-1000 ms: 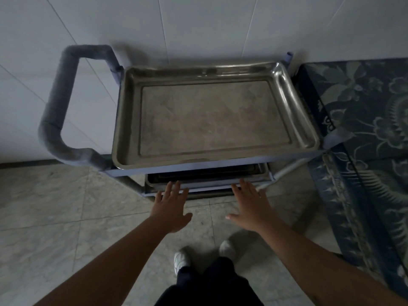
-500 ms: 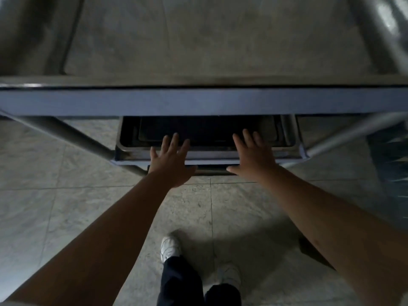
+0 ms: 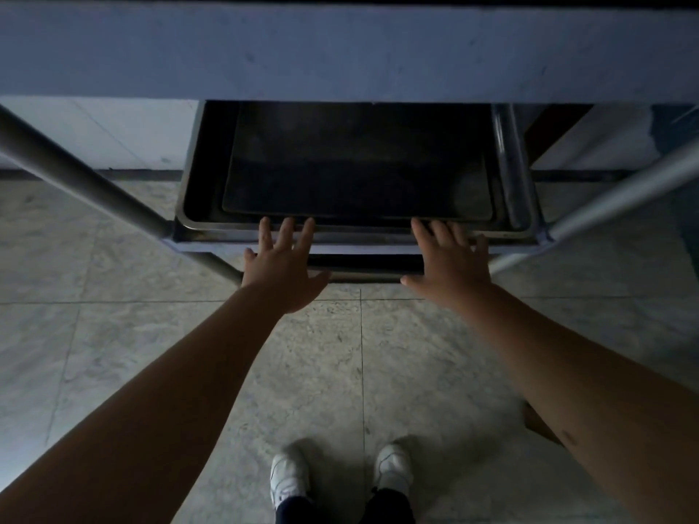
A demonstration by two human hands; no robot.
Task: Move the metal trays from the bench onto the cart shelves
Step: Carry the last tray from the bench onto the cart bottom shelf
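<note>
**Metal tray on the middle cart shelf, seen from above**

Pale marbled floor tiles point(image 3: 113, 334) meet a white wall behind the cart. The cart's blue top-shelf edge point(image 3: 340, 51) spans the upper view, above grey tubular legs point(image 3: 75, 175). A dark metal tray point(image 3: 355, 164) sits on the middle shelf point(image 3: 363, 247). Both hands, left hand point(image 3: 281, 264) and right hand point(image 3: 448, 260), have spread, straight fingers at the tray's near rim, holding nothing. White shoes point(image 3: 289, 482) stand below.

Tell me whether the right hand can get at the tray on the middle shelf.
Probably yes: the right hand is open, fingertips at the tray front rim, with nothing between.
</note>
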